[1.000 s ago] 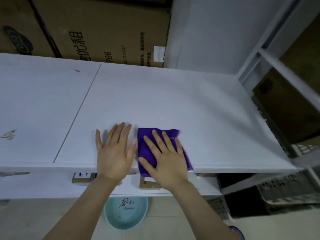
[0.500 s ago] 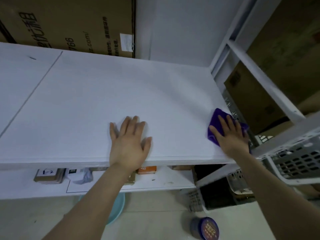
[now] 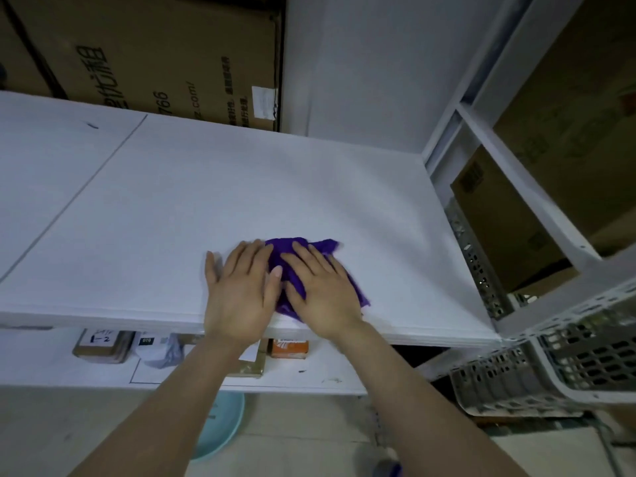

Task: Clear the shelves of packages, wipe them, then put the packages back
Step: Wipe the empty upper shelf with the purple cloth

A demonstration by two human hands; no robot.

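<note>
Right hand (image 3: 323, 297) slid cloth (image 3: 290, 245) back beside left hand (image 3: 237, 297); carton (image 3: 155, 53) behind.

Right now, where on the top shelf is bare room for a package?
Bare board lies between the cloth and the cardboard box behind, also from the left hand to the seam, and from the right hand to the metal upright. Crowded: the front edge under both hands, and the lower shelf with packages.

one left hand (image 3: 237, 297), one right hand (image 3: 327, 294), one purple cloth (image 3: 309, 245), one teal basin (image 3: 220, 428).
</note>
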